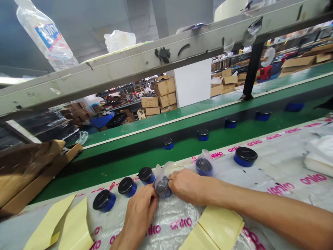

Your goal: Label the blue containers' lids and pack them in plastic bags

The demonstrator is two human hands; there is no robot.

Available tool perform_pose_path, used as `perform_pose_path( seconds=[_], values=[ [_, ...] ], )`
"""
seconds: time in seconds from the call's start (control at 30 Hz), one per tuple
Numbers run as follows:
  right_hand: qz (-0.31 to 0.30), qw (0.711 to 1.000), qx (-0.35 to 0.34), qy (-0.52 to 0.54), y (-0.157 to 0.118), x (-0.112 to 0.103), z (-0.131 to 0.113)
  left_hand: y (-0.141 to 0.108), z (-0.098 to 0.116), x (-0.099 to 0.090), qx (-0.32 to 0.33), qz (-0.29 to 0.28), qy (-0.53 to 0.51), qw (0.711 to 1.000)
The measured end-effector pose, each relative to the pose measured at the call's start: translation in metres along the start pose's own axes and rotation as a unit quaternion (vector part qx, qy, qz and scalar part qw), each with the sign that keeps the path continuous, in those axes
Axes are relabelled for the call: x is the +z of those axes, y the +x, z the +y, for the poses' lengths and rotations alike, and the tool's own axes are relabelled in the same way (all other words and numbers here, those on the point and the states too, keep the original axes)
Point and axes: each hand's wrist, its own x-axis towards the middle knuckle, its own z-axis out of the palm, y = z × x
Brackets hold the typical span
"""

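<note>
Between my two hands stands a round blue container with a black top inside a clear plastic bag. My left hand closes its fingers at the bag's near left side. From the right, my right hand pinches the bag with curled fingers; its fingertips are partly hidden. Just beyond my right wrist is another bagged container. Three unbagged blue containers with glossy black tops sit left of my hands, the nearest to the bag being one container. Another large container stands farther right.
A green conveyor belt runs behind the plastic-covered table, carrying several blue containers. Yellow paper strips and a yellow paper stack lie in front. A cardboard box is at left. A metal beam crosses above.
</note>
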Motion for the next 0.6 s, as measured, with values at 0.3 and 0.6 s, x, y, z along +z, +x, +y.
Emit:
perform_pose_path(
  seconds=[0.3, 0.6],
  values=[
    [0.019, 0.816, 0.167, 0.554, 0.010, 0.014, 0.029, 0.009, 0.009, 0.006, -0.220, 0.023, -0.355, 0.908],
    [0.260, 0.930, 0.200, 0.164, -0.009, -0.019, 0.011, 0.026, 0.033, -0.018, -0.251, 0.086, -0.378, 0.887]
  ],
)
